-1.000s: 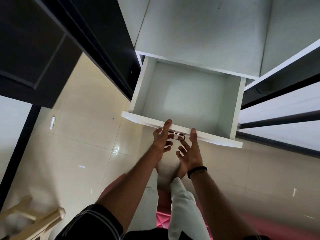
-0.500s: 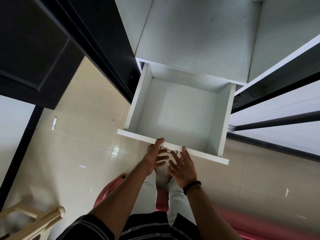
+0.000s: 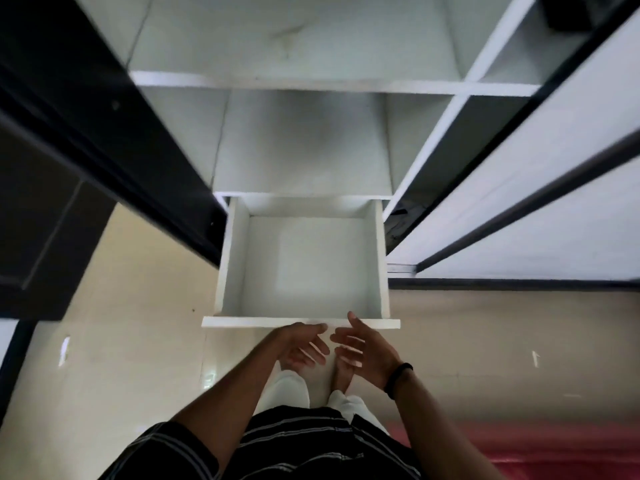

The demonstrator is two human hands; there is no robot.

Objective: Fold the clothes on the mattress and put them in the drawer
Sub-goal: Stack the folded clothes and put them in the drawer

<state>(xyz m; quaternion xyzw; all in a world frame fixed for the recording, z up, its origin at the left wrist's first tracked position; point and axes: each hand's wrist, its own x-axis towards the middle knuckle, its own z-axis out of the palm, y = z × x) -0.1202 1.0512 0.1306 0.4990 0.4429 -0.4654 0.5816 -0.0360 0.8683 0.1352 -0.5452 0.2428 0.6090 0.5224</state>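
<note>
Drawer (image 3: pixel 301 268): a white drawer is seen pulled out from the bottom of a white wardrobe, its inside bare and pale, its front panel nearest the person.
Drawer front: the top edge of the front panel is met by the tips of both hands; whether the fingers actually touch it or sit just short of it cannot be told.
Left hand (image 3: pixel 301 344): held just below the drawer front, fingers loosely spread and relaxed, nothing gripped.
Right hand (image 3: pixel 363 348): held beside the left, fingers apart and relaxed, thumb raised toward the drawer edge, nothing gripped; a dark band (image 3: pixel 398 379) is worn at the wrist.
Hands together: the 2 hands are set close to each other, palms turned partly inward, a narrow gap left between them.
Wardrobe shelves (image 3: pixel 301 81): white open compartments are seen above the drawer.
Dark door (image 3: pixel 86 140): a dark panel is seen at the left of the wardrobe.
Floor (image 3: pixel 131 358): pale glossy tiles are seen under the drawer.
Mattress (image 3: pixel 519 448): a red surface is seen at the lower right, behind the person's legs; it is taken to be the mattress, and the clothes are not seen on the visible part.
Clothing worn: a dark striped shirt (image 3: pixel 294 445) and pale trousers (image 3: pixel 287 389).
</note>
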